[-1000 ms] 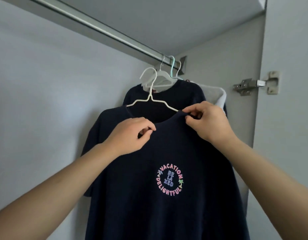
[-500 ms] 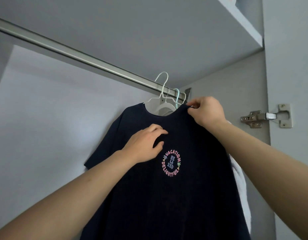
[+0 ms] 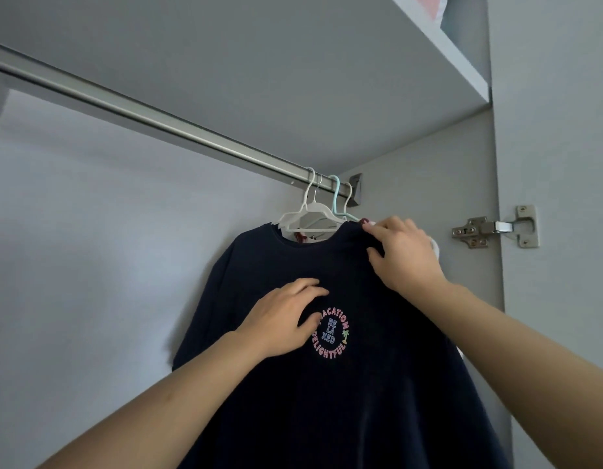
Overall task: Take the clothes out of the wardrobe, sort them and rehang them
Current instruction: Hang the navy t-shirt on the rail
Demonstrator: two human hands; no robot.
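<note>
I see the metal rail run from upper left to the right wall. My left hand rests flat, fingers relaxed, on the navy T-shirt, which hangs from a white hanger. A teal hanger crowds behind. My right hand pinches the shoulder. A door hinge sits right.

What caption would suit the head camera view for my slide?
Navy printed T-shirt on a white plastic hanger hooked over the steel wardrobe rail; left hand rests on its chest, right hand at its shoulder.
</note>
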